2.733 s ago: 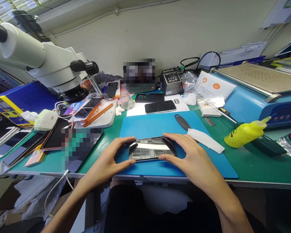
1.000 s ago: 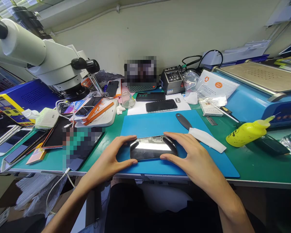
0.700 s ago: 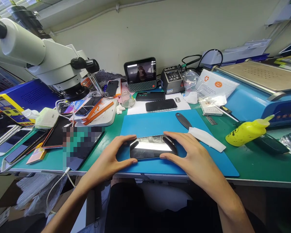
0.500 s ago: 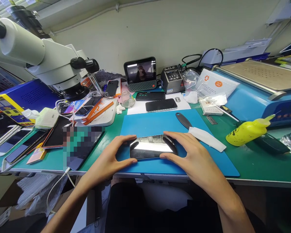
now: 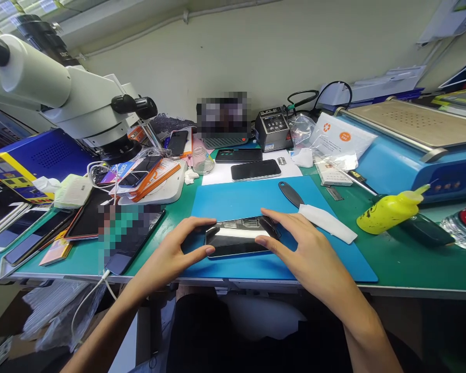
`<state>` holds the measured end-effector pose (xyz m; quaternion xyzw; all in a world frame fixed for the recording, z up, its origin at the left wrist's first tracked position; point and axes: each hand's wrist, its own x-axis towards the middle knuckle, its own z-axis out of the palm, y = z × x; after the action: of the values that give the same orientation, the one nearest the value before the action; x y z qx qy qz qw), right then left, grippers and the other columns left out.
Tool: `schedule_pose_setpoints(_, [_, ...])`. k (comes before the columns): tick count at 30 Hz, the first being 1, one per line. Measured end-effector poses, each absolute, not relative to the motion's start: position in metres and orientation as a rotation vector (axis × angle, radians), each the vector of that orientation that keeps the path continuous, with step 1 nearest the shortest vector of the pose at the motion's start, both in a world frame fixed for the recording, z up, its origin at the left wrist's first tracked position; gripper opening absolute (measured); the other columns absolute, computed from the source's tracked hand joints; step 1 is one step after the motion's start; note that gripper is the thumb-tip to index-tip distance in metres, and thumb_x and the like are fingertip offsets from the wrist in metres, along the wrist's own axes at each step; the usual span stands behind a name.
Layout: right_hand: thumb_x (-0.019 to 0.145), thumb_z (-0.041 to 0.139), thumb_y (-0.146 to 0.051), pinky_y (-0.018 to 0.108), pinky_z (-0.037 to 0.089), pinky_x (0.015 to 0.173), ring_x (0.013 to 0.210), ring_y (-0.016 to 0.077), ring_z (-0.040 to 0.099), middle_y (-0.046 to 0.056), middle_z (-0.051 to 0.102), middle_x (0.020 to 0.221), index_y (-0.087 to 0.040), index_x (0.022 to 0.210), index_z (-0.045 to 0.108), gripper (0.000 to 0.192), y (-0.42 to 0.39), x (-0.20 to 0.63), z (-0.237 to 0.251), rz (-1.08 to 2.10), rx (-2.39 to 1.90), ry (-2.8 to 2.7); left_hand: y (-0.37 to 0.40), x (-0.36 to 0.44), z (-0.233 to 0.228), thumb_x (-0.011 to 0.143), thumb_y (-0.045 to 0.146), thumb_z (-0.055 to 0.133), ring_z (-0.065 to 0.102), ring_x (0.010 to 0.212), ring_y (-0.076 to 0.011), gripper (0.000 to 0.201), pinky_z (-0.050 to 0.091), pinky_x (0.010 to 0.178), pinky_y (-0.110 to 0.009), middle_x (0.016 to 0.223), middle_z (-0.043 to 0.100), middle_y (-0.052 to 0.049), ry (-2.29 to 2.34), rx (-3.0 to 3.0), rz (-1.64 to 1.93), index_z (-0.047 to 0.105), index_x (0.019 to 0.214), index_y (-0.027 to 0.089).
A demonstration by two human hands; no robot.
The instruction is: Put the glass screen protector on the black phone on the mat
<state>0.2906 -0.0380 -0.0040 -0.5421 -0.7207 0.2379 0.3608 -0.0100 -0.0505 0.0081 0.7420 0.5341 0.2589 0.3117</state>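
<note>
A smartphone [image 5: 233,246] with a dark, glossy screen is between my hands, over the blue mat [image 5: 233,199]. Bright reflections cross its glass. My left hand [image 5: 178,246] grips its left end, thumb at the near corner and fingers along the far edge. At the other end, my right hand [image 5: 305,241] holds it with fingers at the far edge and the thumb over the screen's near side. Whether the phone rests on the mat or is slightly lifted, I cannot tell. Beyond my right hand lie a dark-handled tool [image 5: 290,194] and a folded white cloth [image 5: 328,223].
Another phone [image 5: 256,170] lies behind the mat near a glass jar [image 5: 203,161]. A microscope [image 5: 85,98] stands left, above stacked phones. On the right are a yellow bottle [image 5: 388,212] and a blue heating plate machine [image 5: 419,166]. A partly blurred phone [image 5: 134,241] lies left.
My right thumb has moved inward and up, from the phone's near edge onto its screen. My left thumb has shifted slightly up. The whole view has drifted a little.
</note>
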Motion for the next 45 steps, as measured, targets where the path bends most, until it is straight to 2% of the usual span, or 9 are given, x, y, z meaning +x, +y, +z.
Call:
schedule_pose_setpoints(6, [0.106,0.044,-0.071,0.052,0.051,0.114,0.129,0.0313,0.067,0.008,0.076,0.134,-0.029,0.139,0.073,0.061,-0.039,0.291,-0.002,0.747,-1.398,-1.737,-0.039,-0.009,0.025,0.104,0.056,0.063,0.062,0.134,-0.0277,0.04,0.047,0.114,-0.04,0.143,0.07,-0.001,1.401,1.905,0.593,0.069,0.137,0.035])
schedule_pose_setpoints(10, [0.107,0.039,-0.072,0.053,0.047,0.12,0.139,0.0301,0.062,0.006,0.073,0.144,-0.031,0.143,0.07,0.063,-0.039,0.292,-0.003,0.835,-1.406,-1.646,-0.026,-0.004,0.035,0.105,0.062,0.055,0.067,0.127,-0.0279,0.043,0.047,0.112,-0.039,0.132,0.077,-0.002,1.388,1.858,0.616,0.077,0.123,0.03])
schedule_pose_setpoints(16, [0.107,0.037,-0.073,0.052,0.047,0.121,0.141,0.0303,0.061,0.007,0.073,0.144,-0.028,0.152,0.064,0.069,-0.038,0.292,-0.002,0.858,-1.42,-1.599,-0.01,0.006,0.029,0.11,0.064,0.037,0.072,0.1,-0.0241,0.061,0.055,0.085,-0.033,0.114,0.082,-0.007,1.435,1.785,0.724,0.08,0.119,0.022])
schedule_pose_setpoints(24, [0.106,0.034,-0.074,0.052,0.052,0.113,0.132,0.0324,0.067,0.01,0.078,0.131,-0.024,0.158,0.058,0.075,-0.039,0.293,0.001,0.84,-1.445,-1.609,-0.003,0.012,0.02,0.106,0.067,0.045,0.069,0.088,-0.0211,0.056,0.05,0.07,-0.029,0.109,0.079,-0.008,1.483,1.74,0.835,0.077,0.11,0.021])
schedule_pose_setpoints(30, [0.107,0.035,-0.07,0.05,0.053,0.111,0.132,0.0329,0.067,0.012,0.077,0.135,-0.021,0.16,0.054,0.074,-0.039,0.293,-0.001,0.841,-1.451,-1.615,0.001,0.01,0.015,0.107,0.064,0.044,0.067,0.082,-0.0181,0.052,0.049,0.062,-0.027,0.116,0.079,-0.008,1.441,1.717,0.893,0.07,0.128,0.024])
schedule_pose_setpoints(33, [0.107,0.038,-0.068,0.05,0.054,0.112,0.139,0.0337,0.063,0.013,0.071,0.147,-0.021,0.161,0.054,0.073,-0.039,0.293,0.0,0.846,-1.462,-1.623,0.003,0.008,0.011,0.103,0.059,0.056,0.07,0.08,-0.0183,0.046,0.049,0.058,-0.026,0.113,0.079,-0.008,1.449,1.701,0.93,0.069,0.125,0.021])
schedule_pose_setpoints(37, [0.106,0.039,-0.068,0.049,0.052,0.114,0.144,0.0342,0.06,0.013,0.067,0.153,-0.02,0.16,0.054,0.074,-0.039,0.292,0.001,0.835,-1.475,-1.631,0.006,0.006,0.005,0.102,0.058,0.056,0.07,0.08,-0.0189,0.047,0.051,0.057,-0.027,0.109,0.078,-0.009,1.538,1.687,1.025,0.069,0.125,0.019])
schedule_pose_setpoints(40, [0.106,0.039,-0.068,0.049,0.054,0.112,0.138,0.0336,0.064,0.014,0.069,0.149,-0.02,0.16,0.054,0.075,-0.039,0.292,0.002,0.816,-1.487,-1.632,0.007,0.007,0.003,0.103,0.056,0.055,0.067,0.075,-0.0174,0.049,0.051,0.059,-0.027,0.109,0.078,-0.008,1.602,1.712,1.041,0.07,0.134,0.021])
schedule_pose_setpoints(45, [0.108,0.039,-0.065,0.05,0.059,0.104,0.121,0.0315,0.074,0.012,0.08,0.126,-0.022,0.16,0.054,0.069,-0.043,0.293,0.002,0.737,-1.478,-1.617,0.004,0.011,0.004,0.107,0.057,0.047,0.057,0.059,-0.0155,0.058,0.05,0.061,-0.03,0.095,0.078,-0.005,1.715,1.76,1.047,0.065,0.146,0.018])
